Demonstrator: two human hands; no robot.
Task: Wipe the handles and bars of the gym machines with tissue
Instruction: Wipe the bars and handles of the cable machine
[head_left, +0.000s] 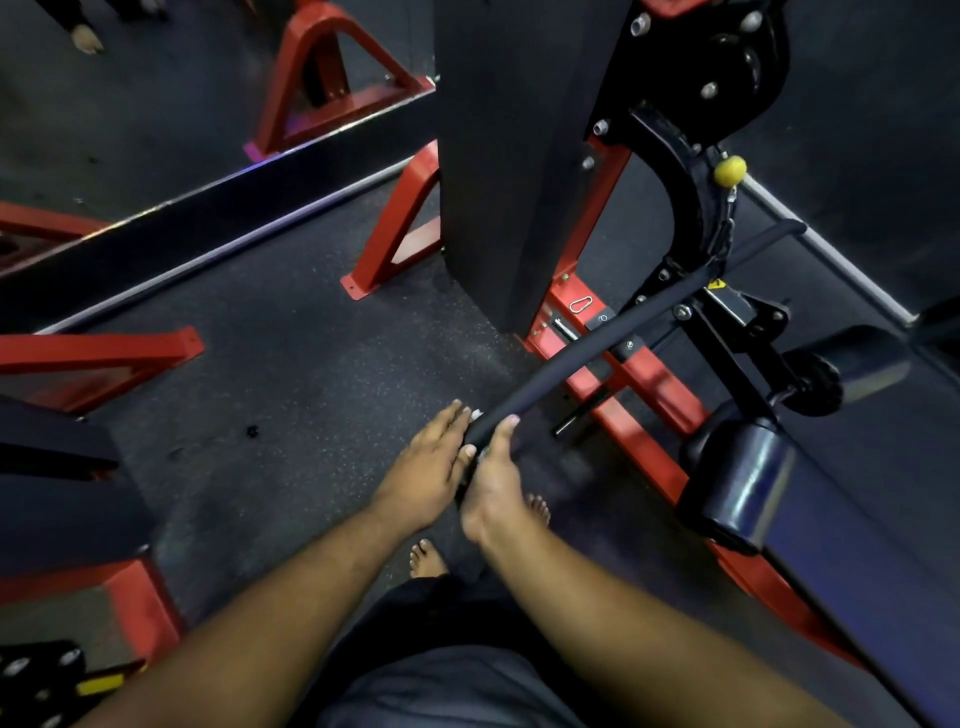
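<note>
A long bar (597, 345) is slung across the front of the machine's upright column (498, 156), running from the far right down to the near middle of the floor (291, 374). Its near end is flanked by the left hand (434, 462) and the right hand (493, 475), with a scrap of tissue (475, 414) lodged between them. A padded roller (737, 480) is set to the right of the bar, above the frame rail (644, 415). Two bare feet (428, 558) are placed on the floor just behind the hands.

Tissue (477, 414) mostly hidden between both hands; bar (582, 353) near end covered; bench pad (852, 519) cut by right edge.
</note>
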